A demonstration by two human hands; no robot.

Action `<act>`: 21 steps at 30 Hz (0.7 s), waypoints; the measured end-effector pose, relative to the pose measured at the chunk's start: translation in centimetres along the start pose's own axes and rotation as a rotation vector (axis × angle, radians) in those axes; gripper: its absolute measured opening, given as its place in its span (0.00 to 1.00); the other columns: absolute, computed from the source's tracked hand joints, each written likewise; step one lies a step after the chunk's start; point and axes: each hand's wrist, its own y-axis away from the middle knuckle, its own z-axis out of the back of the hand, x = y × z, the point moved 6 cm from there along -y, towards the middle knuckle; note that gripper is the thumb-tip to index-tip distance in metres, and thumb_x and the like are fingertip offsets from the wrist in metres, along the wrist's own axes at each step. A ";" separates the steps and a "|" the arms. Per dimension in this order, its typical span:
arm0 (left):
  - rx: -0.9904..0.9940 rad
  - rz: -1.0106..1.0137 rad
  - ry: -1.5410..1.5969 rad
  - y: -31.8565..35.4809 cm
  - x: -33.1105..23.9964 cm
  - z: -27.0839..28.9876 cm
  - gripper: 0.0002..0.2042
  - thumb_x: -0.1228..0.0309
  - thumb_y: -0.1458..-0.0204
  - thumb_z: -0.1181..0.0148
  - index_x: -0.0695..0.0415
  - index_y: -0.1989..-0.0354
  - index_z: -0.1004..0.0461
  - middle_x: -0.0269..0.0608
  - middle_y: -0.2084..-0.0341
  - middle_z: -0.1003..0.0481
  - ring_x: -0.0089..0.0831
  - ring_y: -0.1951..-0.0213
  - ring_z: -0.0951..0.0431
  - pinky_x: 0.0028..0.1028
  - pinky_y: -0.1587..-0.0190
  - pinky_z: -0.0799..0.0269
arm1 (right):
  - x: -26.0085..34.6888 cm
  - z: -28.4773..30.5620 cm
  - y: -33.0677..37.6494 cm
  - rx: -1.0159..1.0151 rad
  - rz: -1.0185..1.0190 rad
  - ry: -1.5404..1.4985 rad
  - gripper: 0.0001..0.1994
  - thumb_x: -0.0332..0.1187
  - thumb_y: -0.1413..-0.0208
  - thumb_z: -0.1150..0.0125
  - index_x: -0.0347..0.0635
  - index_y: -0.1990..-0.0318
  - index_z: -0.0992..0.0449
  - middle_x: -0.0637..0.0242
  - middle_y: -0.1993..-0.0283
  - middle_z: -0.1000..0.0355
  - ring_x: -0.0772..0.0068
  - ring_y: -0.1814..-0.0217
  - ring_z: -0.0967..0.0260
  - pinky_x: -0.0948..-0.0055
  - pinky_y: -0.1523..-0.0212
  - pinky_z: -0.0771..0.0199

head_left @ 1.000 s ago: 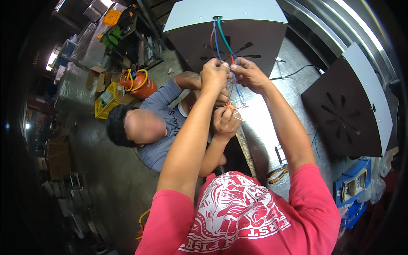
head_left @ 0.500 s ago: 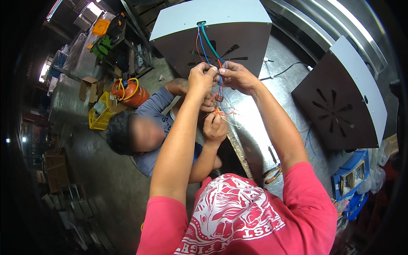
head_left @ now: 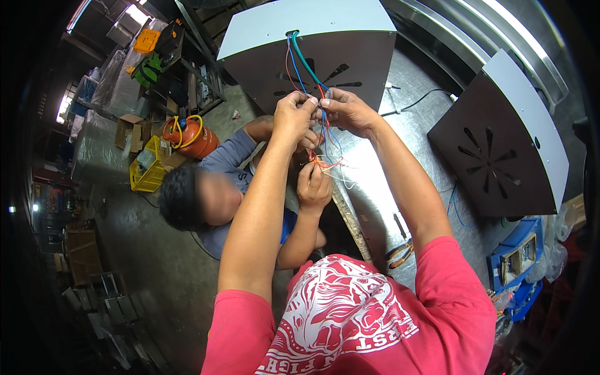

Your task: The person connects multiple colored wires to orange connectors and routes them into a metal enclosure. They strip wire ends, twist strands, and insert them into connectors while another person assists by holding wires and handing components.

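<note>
My left hand (head_left: 295,119) and my right hand (head_left: 351,114) meet side by side, fingertips pinched on a bundle of thin electrical wires (head_left: 325,132), mostly blue and red. A green cable (head_left: 302,58) and thinner blue and red wires come down to my fingers from an opening in a grey metal cabinet (head_left: 306,17). Just below, a co-worker's hand (head_left: 314,187) pinches the lower ends, where red, orange and white wires (head_left: 329,164) spread out. The co-worker's other hand (head_left: 308,140) is partly hidden behind my left forearm.
A second slotted metal cabinet (head_left: 500,140) stands at right on the steel tabletop (head_left: 409,159). Orange-handled pliers (head_left: 400,254) lie near my right elbow. Blue bins (head_left: 516,262) sit at far right. The co-worker crouches at left, before an orange gas cylinder (head_left: 199,142) and a yellow crate (head_left: 146,169).
My hands keep their pinch in nearly the same place. The loose wire ends by the co-worker's fingers have shifted slightly, and the co-worker's lower hand has moved a little to the left.
</note>
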 end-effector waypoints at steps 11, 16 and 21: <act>0.025 -0.006 0.130 -1.1 1.7 0.0 0.08 0.71 0.39 0.39 0.65 0.60 0.25 0.37 0.74 0.22 0.19 0.74 0.23 0.19 0.74 0.29 | -0.4 -0.1 -0.3 0.012 0.005 0.018 0.11 0.42 0.38 0.34 0.49 0.59 0.28 0.77 0.68 0.29 0.84 0.67 0.32 0.73 0.58 0.24; 0.026 -0.004 0.125 -1.1 1.6 0.0 0.08 0.71 0.39 0.39 0.65 0.61 0.24 0.37 0.75 0.22 0.20 0.75 0.23 0.19 0.74 0.29 | -0.5 0.0 -0.4 -0.002 -0.011 -0.002 0.10 0.42 0.37 0.35 0.49 0.59 0.28 0.76 0.67 0.28 0.85 0.68 0.33 0.74 0.58 0.25; 0.012 -0.029 -0.097 -0.9 1.3 0.6 0.08 0.70 0.38 0.40 0.63 0.60 0.24 0.35 0.72 0.22 0.20 0.72 0.24 0.19 0.71 0.27 | -0.9 -0.1 -0.6 0.022 0.011 0.031 0.10 0.41 0.37 0.35 0.48 0.58 0.28 0.77 0.69 0.30 0.85 0.71 0.36 0.76 0.62 0.25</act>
